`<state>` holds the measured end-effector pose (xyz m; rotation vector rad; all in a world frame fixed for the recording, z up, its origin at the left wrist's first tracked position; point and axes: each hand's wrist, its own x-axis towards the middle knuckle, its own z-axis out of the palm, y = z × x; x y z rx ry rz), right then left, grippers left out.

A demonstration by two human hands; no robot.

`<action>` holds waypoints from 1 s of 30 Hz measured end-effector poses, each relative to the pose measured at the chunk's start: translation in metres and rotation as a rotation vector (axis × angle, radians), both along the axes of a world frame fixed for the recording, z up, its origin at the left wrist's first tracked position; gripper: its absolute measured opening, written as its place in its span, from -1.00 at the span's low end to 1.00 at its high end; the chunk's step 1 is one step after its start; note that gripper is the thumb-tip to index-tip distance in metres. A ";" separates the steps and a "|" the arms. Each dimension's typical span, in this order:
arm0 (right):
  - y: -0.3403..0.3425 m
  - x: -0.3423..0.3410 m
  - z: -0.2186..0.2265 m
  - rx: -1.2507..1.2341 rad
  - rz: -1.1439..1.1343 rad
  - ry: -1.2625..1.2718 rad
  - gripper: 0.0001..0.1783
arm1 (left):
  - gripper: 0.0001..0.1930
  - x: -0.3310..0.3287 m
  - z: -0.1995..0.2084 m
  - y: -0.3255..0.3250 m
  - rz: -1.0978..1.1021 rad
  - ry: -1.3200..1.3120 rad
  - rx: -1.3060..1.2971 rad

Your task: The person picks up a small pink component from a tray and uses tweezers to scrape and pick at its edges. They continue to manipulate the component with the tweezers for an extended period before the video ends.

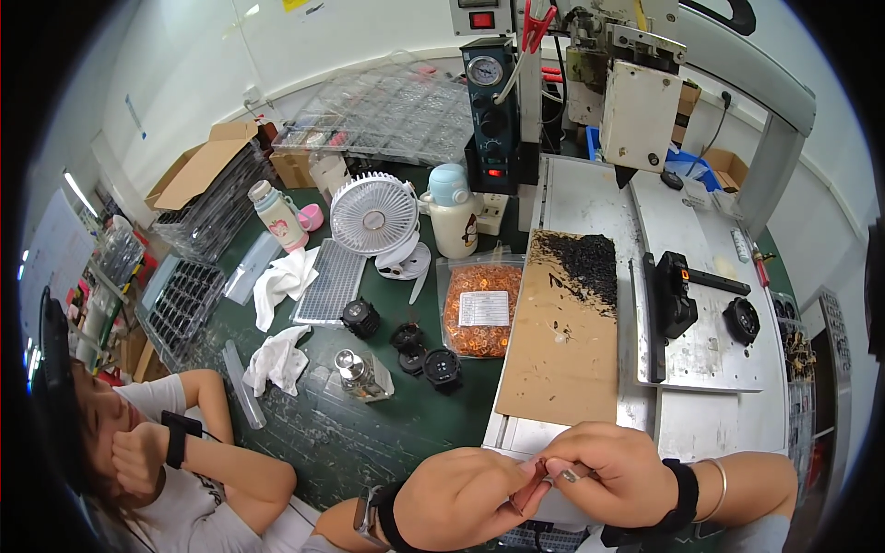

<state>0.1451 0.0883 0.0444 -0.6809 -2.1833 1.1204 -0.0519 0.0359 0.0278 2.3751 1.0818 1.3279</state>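
Observation:
My left hand [456,499] and my right hand [616,472] meet at the bottom, their fingertips pinched together. What lies between the fingers, if anything, is too small and covered to name. Just beyond them is a brown cardboard sheet [553,373], with a heap of small black pieces [590,267] at its far end. To the left of the sheet lies a clear bag of small orange parts [477,339] with a white label. Several round black parts [443,369] and a glass bottle with a metal cap [350,363] stand further left on the green table [387,438].
Right of the cardboard, a black fixture [678,295] sits on a metal plate [710,369] under a press head [641,115]. Behind are a white fan [374,217], a bottle [452,226] and a control box [489,120]. Another person [198,461] sits at the left.

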 end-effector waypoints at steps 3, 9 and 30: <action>-0.003 0.000 0.003 -0.009 -0.037 -0.006 -0.89 | -0.61 -0.003 0.000 0.000 0.001 0.011 -0.002; -0.002 0.000 0.002 -0.017 -0.081 0.011 -0.87 | -0.61 -0.004 0.001 0.000 -0.004 -0.003 -0.021; -0.002 0.002 -0.014 0.050 -0.038 -0.034 -0.89 | -0.67 -0.012 0.005 -0.008 0.388 0.011 -0.032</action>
